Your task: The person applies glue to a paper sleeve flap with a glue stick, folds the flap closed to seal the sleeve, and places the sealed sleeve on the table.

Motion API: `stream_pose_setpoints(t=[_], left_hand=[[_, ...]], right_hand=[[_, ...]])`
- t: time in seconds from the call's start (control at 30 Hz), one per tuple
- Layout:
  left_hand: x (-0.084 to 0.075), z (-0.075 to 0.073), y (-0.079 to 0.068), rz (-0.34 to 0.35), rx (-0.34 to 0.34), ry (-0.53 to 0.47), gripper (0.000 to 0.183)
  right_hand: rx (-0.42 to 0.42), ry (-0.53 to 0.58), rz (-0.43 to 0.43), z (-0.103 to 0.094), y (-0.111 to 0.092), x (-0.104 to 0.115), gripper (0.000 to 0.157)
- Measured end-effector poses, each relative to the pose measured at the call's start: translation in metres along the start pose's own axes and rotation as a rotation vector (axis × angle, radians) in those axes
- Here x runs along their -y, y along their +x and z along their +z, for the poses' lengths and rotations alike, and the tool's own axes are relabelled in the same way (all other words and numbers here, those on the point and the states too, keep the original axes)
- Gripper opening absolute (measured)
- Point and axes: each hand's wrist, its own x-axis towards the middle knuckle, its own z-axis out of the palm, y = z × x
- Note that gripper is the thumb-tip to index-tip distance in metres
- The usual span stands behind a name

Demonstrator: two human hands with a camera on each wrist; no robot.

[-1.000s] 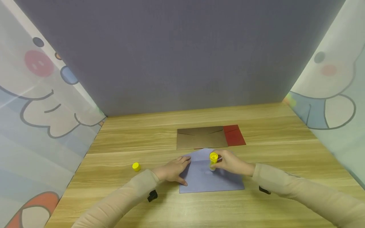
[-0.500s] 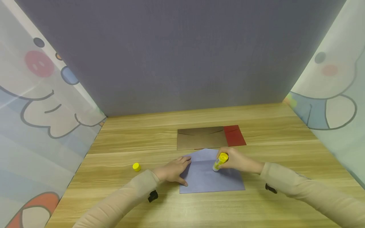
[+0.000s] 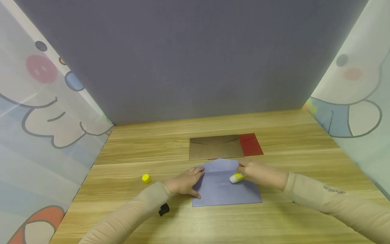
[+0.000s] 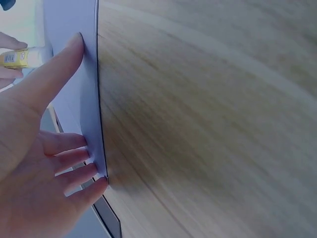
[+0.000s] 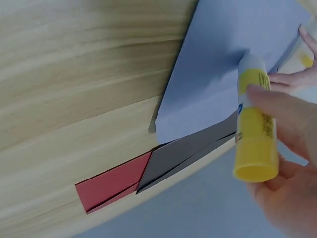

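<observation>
A lavender envelope [image 3: 217, 191] lies on the table, its flap toward the far side. My right hand [image 3: 257, 173] pinches a yellow and white glue stick [image 3: 237, 177], tilted, its white end down at the envelope. In the right wrist view the glue stick [image 5: 256, 124] sits between thumb and fingers, white end at the paper. My left hand [image 3: 186, 182] rests on the envelope's left edge, fingers spread. The left wrist view shows the left hand's thumb and fingers [image 4: 74, 161] straight along that edge.
Behind the lavender envelope lie a brown envelope [image 3: 214, 148] and a red envelope [image 3: 251, 145], partly covered by the brown one. A yellow cap [image 3: 146, 178] stands on the table to the left. A grey panel [image 3: 195, 61] rises at the table's back edge.
My right hand has moved right and tipped the glue stick from upright to a strong slant, its white end shifting slightly right over the envelope. My left hand stays in place.
</observation>
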Motion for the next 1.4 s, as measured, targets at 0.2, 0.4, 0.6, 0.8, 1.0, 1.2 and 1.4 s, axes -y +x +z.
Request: stream_pose_setpoints(t=[0.2, 0.4, 0.6, 0.8, 1.0, 1.2, 1.4], left_hand=[[-0.001, -0.001, -0.001, 0.002, -0.004, 0.004, 0.090], [-0.001, -0.001, -0.001, 0.001, -0.003, 0.013, 0.091], [-0.003, -0.002, -0.001, 0.001, -0.002, 0.012, 0.090], [-0.002, -0.001, -0.001, -0.003, -0.003, 0.008, 0.090], [-0.001, 0.000, -0.001, -0.004, 0.001, 0.011, 0.091], [-0.001, 0.000, -0.001, -0.003, -0.002, 0.016, 0.091], [0.000, 0.000, 0.000, 0.001, -0.002, 0.014, 0.091]], right_hand=[[-0.043, -0.228, -0.055, 0.007, -0.002, 0.006, 0.026], [-0.059, -0.290, -0.055, 0.016, -0.008, 0.005, 0.028], [-0.115, -0.189, -0.001, 0.016, -0.014, 0.004, 0.031], [-0.229, -0.086, 0.041, 0.015, -0.016, 0.002, 0.027], [-0.280, -0.015, 0.125, 0.015, -0.020, -0.002, 0.026], [-0.350, 0.130, 0.262, 0.014, -0.024, -0.011, 0.040], [-0.423, 0.261, 0.421, 0.008, -0.031, -0.024, 0.042]])
